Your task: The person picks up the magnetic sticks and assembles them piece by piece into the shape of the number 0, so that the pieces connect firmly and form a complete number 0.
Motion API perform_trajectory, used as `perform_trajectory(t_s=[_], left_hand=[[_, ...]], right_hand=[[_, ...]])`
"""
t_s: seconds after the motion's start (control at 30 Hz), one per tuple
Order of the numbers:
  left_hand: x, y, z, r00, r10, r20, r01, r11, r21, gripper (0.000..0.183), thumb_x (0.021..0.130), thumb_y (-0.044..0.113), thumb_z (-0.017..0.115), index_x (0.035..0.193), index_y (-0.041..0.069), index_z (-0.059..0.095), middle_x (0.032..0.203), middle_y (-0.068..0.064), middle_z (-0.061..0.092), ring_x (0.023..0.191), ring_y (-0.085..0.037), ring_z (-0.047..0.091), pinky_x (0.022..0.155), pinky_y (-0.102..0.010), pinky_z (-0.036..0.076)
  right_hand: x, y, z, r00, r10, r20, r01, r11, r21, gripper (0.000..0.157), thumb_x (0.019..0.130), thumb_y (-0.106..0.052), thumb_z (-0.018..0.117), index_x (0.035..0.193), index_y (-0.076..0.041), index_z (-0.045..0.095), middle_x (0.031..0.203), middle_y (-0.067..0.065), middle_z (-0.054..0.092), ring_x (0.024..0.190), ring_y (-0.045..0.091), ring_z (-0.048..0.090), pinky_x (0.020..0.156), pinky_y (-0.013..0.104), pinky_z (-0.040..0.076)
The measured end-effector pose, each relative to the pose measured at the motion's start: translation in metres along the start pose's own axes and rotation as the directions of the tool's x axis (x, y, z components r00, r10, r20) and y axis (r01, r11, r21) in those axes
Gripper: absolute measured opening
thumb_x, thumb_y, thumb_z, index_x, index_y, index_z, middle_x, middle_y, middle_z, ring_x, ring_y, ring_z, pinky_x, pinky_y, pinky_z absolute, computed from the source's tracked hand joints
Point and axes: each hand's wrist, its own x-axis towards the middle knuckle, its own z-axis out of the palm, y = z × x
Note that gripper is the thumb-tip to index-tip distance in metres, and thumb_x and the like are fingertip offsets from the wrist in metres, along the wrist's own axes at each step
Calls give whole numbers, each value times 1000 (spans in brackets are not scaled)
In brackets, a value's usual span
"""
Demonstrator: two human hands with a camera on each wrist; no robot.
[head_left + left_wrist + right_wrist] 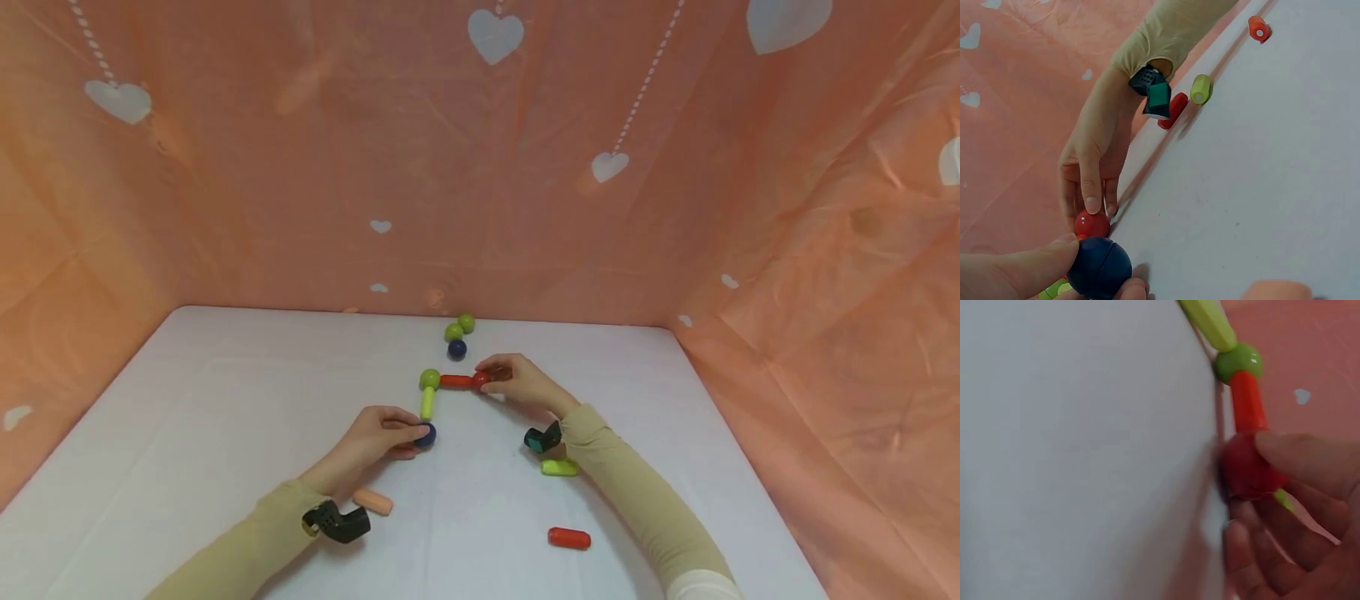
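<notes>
My left hand [378,433] pinches a dark blue ball [428,435] between thumb and fingers at the near end of a yellow-green rod [427,404]. That rod reaches up to a green ball [430,379], from which a red rod [456,382] runs right to a red ball [480,381]. Thumb and fingers of my right hand [521,381] hold this red ball. In the right wrist view the red ball [1250,465] meets the red rod end to end. Whether the blue ball [1100,269] touches its rod is hard to tell.
Behind the joined pieces lie two green balls [454,332] and another dark blue ball [457,349]. An orange rod [372,501] lies by my left wrist; a yellow-green rod [559,468] and a red rod [569,538] lie near my right forearm. Another red rod [1174,111] shows beyond.
</notes>
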Motion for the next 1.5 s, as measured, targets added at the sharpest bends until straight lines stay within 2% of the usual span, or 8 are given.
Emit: perform_trajectory(t_s=[0.1, 0.23, 0.33, 0.53, 0.67, 0.87, 1.13, 1.5], left_hand=[[-1, 0, 0, 1000, -11, -22, 11, 1000, -10, 35, 84, 11, 75, 109, -9, 61, 93, -15, 68, 79, -22, 68, 71, -33, 58], [-2, -1, 0, 999, -5, -47, 4, 1000, -16, 33, 83, 8, 75, 107, -8, 62, 93, -15, 69, 78, -23, 68, 70, -34, 58], [-3, -2, 1, 999, 4, -48, -5, 1000, -10, 34, 81, 9, 77, 107, -7, 62, 93, -14, 69, 78, -22, 68, 70, -34, 58], [-6, 0, 3, 999, 33, -41, -33, 999, 1, 34, 80, 11, 78, 105, -7, 64, 93, -14, 70, 78, -21, 67, 70, -33, 58], [-8, 1, 4, 998, 39, -55, -38, 999, 7, 32, 81, 12, 78, 104, -6, 65, 92, -13, 69, 78, -21, 67, 70, -33, 58], [-8, 0, 4, 997, 46, -61, -46, 999, 9, 30, 81, 11, 77, 104, -5, 66, 92, -11, 69, 79, -21, 67, 70, -33, 58], [-7, -1, 3, 996, 40, -79, -39, 999, 14, 27, 81, 8, 76, 102, -5, 66, 89, -11, 68, 77, -20, 67, 69, -33, 58], [-9, -1, 0, 996, 36, -79, -35, 999, 12, 28, 82, 8, 76, 102, -6, 64, 88, -12, 68, 76, -21, 67, 69, -32, 58]], right_hand=[[5, -10, -5, 1000, -21, 12, 21, 1000, -8, 35, 89, -10, 69, 121, 1, 61, 113, 10, 64, 104, 23, 60, 94, 34, 48], [16, -26, -8, 995, -96, 12, 96, 995, 12, 36, 90, -6, 65, 123, 6, 58, 119, 19, 61, 108, 29, 59, 92, 35, 49], [26, -37, -7, 990, -133, 53, 131, 991, 34, 36, 92, -6, 63, 125, 7, 57, 120, 22, 60, 108, 29, 59, 89, 33, 51], [43, -50, 4, 985, -105, 135, 101, 994, 35, 36, 97, -16, 58, 128, 2, 57, 121, 11, 61, 109, 18, 58, 91, 30, 49], [52, -52, 12, 983, -82, 167, 80, 997, 19, 35, 97, -18, 58, 127, 0, 59, 119, 6, 62, 109, 16, 57, 94, 28, 46], [56, -53, 22, 978, -86, 189, 106, 990, -96, 32, 94, -15, 62, 123, -2, 61, 113, 7, 65, 104, 17, 58, 93, 27, 44], [63, -45, 31, 980, -97, 176, 110, 992, -66, 31, 87, -6, 70, 116, 2, 63, 110, 10, 66, 103, 19, 60, 87, 23, 49], [66, -44, 34, 979, -119, 166, 141, 982, -128, 26, 88, -9, 69, 114, -2, 66, 108, 6, 67, 102, 16, 60, 88, 22, 47]])
